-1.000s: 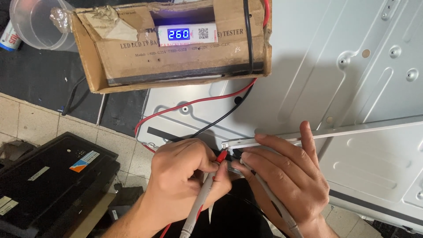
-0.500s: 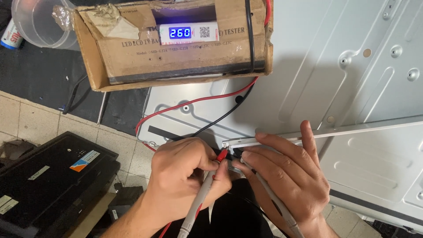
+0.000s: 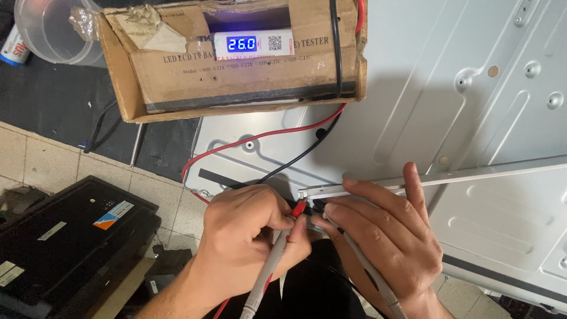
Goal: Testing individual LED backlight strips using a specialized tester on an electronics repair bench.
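My left hand (image 3: 242,236) grips a grey test probe with a red tip (image 3: 298,207), pressed to the near end of a thin white strip (image 3: 472,174) lying across a large pale metal panel (image 3: 413,88). My right hand (image 3: 384,227) holds a second grey probe (image 3: 366,269) against the same end, its fingers resting on the strip. A red wire (image 3: 236,145) and a black wire (image 3: 301,155) run from the probes up to a tester with a lit blue display (image 3: 242,44) inside a cardboard box (image 3: 177,77).
A clear plastic tub (image 3: 50,32) stands at the top left on a dark mat (image 3: 53,106). A black flat device (image 3: 65,236) lies on the tiled floor (image 3: 35,162) at the left. The metal panel fills the right side.
Both hands and probes stay in place. The blue digits on the tester's display have changed slightly.
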